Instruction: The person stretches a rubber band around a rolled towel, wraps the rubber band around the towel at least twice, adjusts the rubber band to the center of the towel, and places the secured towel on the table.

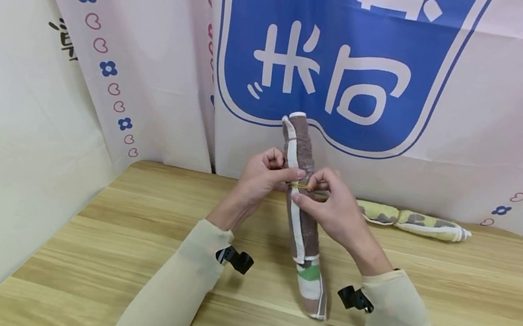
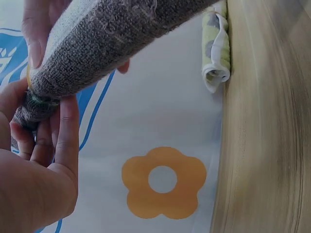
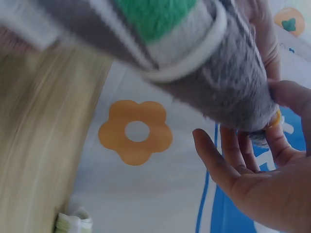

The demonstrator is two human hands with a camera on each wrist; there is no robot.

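A rolled brown towel (image 1: 303, 232) with white edging and a green-and-white patterned end slants up off the table between both hands. Around its middle runs a thin yellow rubber band (image 1: 300, 185), where the roll looks pinched in. My left hand (image 1: 259, 177) grips the roll from the left, thumb across its front near the band. From the right, my right hand (image 1: 334, 204) pinches the band, its thumb against the towel. In the right wrist view, the fingers of the right hand (image 3: 243, 179) reach around the towel's narrowed part, with the yellow band (image 3: 275, 119) at the fingertips.
Behind the right hand, a yellow-and-grey rolled towel (image 1: 428, 226), tied in at its middle, lies along the table's back edge. The wooden table (image 1: 123, 255) meets a hanging printed cloth (image 1: 171, 86) at the back. Both wrists wear small black cameras (image 1: 241, 262).
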